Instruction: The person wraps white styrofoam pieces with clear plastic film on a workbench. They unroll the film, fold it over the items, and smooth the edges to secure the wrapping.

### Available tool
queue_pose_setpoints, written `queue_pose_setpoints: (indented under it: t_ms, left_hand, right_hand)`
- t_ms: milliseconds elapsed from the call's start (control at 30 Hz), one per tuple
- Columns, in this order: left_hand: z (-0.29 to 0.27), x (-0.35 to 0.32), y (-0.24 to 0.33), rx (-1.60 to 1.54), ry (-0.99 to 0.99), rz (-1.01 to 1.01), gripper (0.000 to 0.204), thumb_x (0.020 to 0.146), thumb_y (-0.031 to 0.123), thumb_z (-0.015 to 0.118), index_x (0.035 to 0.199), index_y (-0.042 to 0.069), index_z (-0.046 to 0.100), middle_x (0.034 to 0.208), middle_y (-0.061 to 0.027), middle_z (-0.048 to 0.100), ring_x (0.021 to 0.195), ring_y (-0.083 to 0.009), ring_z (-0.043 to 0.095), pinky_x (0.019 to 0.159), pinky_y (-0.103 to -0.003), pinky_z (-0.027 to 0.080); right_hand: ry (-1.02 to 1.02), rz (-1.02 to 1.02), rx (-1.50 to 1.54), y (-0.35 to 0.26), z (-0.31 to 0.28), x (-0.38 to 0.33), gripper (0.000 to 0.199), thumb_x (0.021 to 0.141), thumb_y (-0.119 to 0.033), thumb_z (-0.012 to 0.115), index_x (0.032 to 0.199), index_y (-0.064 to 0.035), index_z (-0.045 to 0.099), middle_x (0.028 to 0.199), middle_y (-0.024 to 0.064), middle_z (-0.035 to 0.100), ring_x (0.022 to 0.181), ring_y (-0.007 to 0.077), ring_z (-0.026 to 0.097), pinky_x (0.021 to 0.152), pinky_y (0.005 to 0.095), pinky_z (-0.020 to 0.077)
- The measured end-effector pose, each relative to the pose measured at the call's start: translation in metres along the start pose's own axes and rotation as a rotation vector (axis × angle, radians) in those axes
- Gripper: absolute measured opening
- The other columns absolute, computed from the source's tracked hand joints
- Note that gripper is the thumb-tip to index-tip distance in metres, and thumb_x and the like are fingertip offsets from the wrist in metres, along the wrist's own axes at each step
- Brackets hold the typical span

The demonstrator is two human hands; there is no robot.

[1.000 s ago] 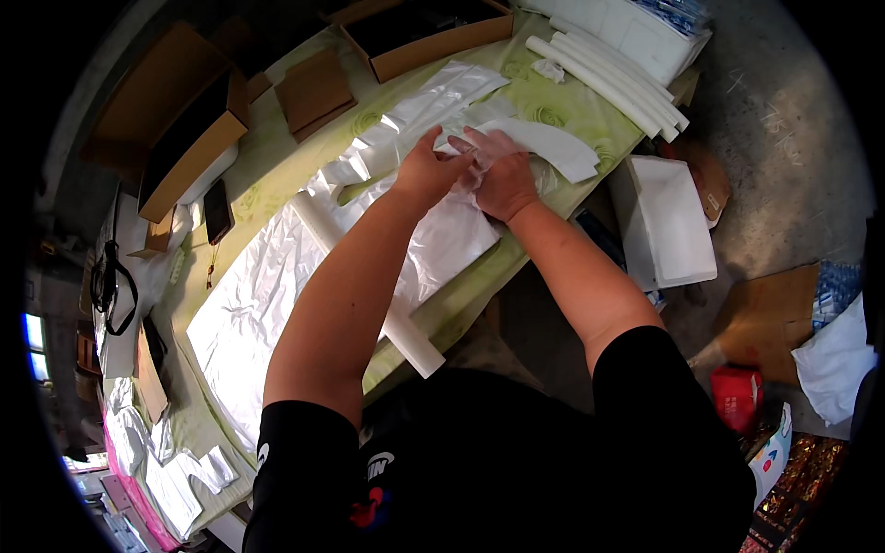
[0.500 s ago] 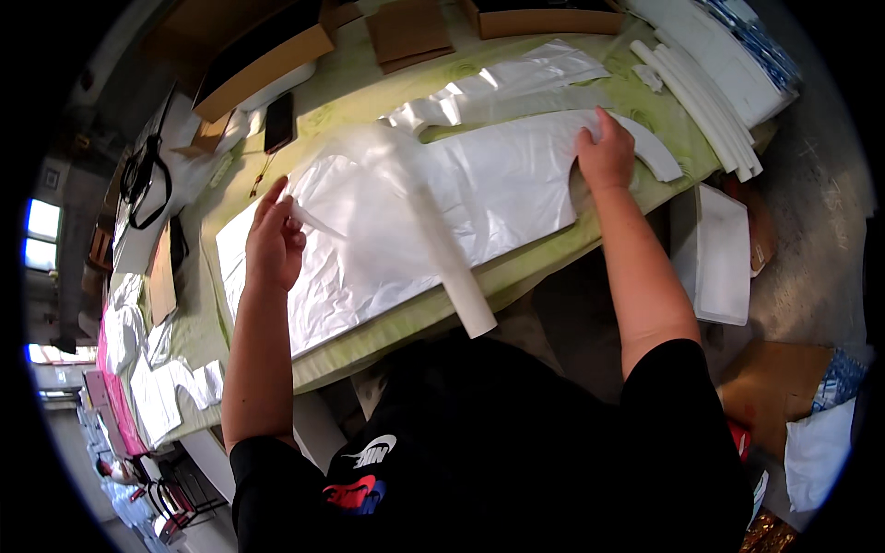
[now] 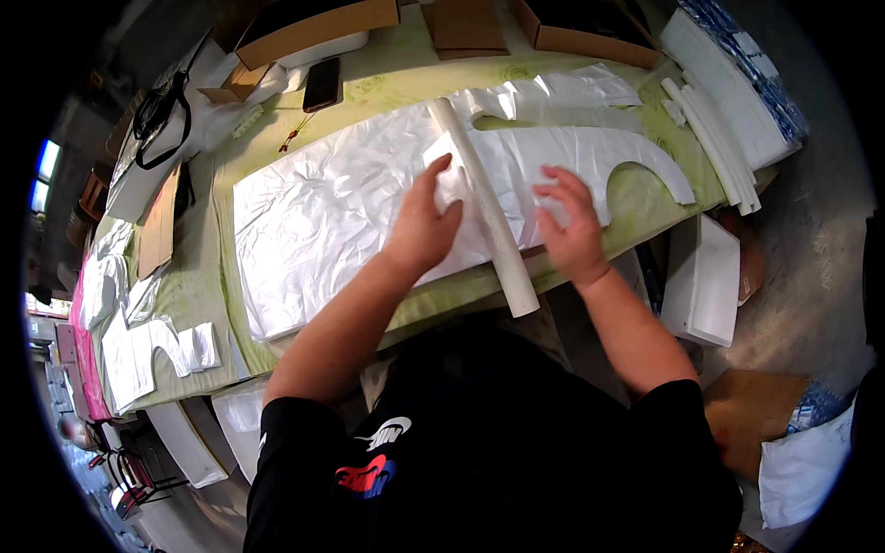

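Observation:
A large clear plastic bag point(image 3: 323, 221) lies spread flat on the green-covered table point(image 3: 198, 276). Across it, under the plastic, runs a long white foam strip point(image 3: 486, 214), reaching from the far side to the near table edge. My left hand point(image 3: 426, 221) rests flat on the plastic just left of the strip, fingers apart. My right hand point(image 3: 572, 226) hovers or presses just right of the strip, fingers spread, holding nothing. The bag's cut handle end point(image 3: 645, 161) points right.
Open cardboard boxes point(image 3: 313, 23) line the far edge, with a dark phone point(image 3: 321, 83) and black scissors point(image 3: 157, 106) nearby. White foam strips point(image 3: 714, 138) lie stacked at the right. More plastic bags point(image 3: 138, 341) sit at the left end. A white foam slab point(image 3: 705, 281) stands on the floor.
Both hands have come together from the bag's far ends to the middle, either side of the foam strip. The bag now lies flatter and spread out.

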State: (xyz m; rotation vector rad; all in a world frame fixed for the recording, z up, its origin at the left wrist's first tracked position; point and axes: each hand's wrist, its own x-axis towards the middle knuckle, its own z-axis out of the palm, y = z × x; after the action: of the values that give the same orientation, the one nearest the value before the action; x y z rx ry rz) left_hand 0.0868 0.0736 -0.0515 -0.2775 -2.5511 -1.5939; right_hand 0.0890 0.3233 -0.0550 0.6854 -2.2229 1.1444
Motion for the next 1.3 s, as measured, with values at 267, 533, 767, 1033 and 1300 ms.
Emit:
queue_pose_setpoints:
  t_ms: [267, 533, 767, 1033, 1300]
  left_hand:
    - [0.017, -0.005, -0.021, 0.59, -0.126, 0.055, 0.079, 0.09, 0.018, 0.059, 0.16, 0.007, 0.024, 0.16, -0.0154, 0.039, 0.148, -0.0456, 0.031, 0.123, -0.062, 0.017]
    - [-0.02, 0.002, -0.007, 0.375, -0.131, 0.182, 0.066, 0.088, 0.011, 0.066, 0.151, 0.018, 0.047, 0.153, -0.0147, 0.047, 0.143, -0.0404, 0.041, 0.115, -0.049, 0.039]
    - [-0.051, 0.023, -0.027, 0.297, -0.198, 0.487, 0.023, 0.094, 0.016, 0.067, 0.116, 0.009, 0.072, 0.137, -0.0125, 0.063, 0.137, -0.0391, 0.048, 0.11, -0.047, 0.045]
    - [-0.078, -0.015, -0.029, 0.392, -0.103, 0.401, 0.041, 0.091, 0.037, 0.07, 0.125, 0.015, 0.069, 0.14, -0.0095, 0.057, 0.14, -0.0432, 0.042, 0.116, -0.05, 0.038]
    - [-0.093, -0.035, -0.031, 0.415, -0.056, 0.315, 0.048, 0.088, 0.051, 0.071, 0.118, 0.013, 0.07, 0.136, -0.016, 0.054, 0.126, -0.0393, 0.053, 0.106, -0.048, 0.044]
  right_hand:
    - [-0.31, 0.096, 0.348, -0.054, 0.022, -0.035, 0.032, 0.081, -0.005, 0.073, 0.113, -0.0082, 0.07, 0.137, 0.0122, 0.06, 0.136, 0.037, 0.048, 0.111, 0.0453, 0.0427]
    - [-0.537, -0.108, 0.184, -0.074, 0.024, -0.014, 0.034, 0.078, -0.01, 0.075, 0.111, -0.0096, 0.07, 0.126, 0.0128, 0.065, 0.13, 0.0392, 0.052, 0.112, 0.0485, 0.0422]
    - [-0.333, -0.075, 0.122, -0.079, 0.041, 0.006, 0.031, 0.08, -0.005, 0.071, 0.111, -0.006, 0.069, 0.112, 0.0125, 0.068, 0.109, 0.0349, 0.063, 0.102, 0.0457, 0.0488]
    - [-0.524, -0.119, -0.272, -0.011, 0.12, 0.044, 0.044, 0.091, -0.024, 0.064, 0.132, -0.0089, 0.062, 0.148, 0.0148, 0.051, 0.141, 0.0362, 0.044, 0.118, 0.0539, 0.0334]
    - [-0.644, 0.428, -0.568, 0.051, 0.137, 0.142, 0.063, 0.101, -0.058, 0.044, 0.155, -0.0251, 0.045, 0.166, 0.0123, 0.031, 0.149, 0.0337, 0.036, 0.119, 0.0547, 0.0291]
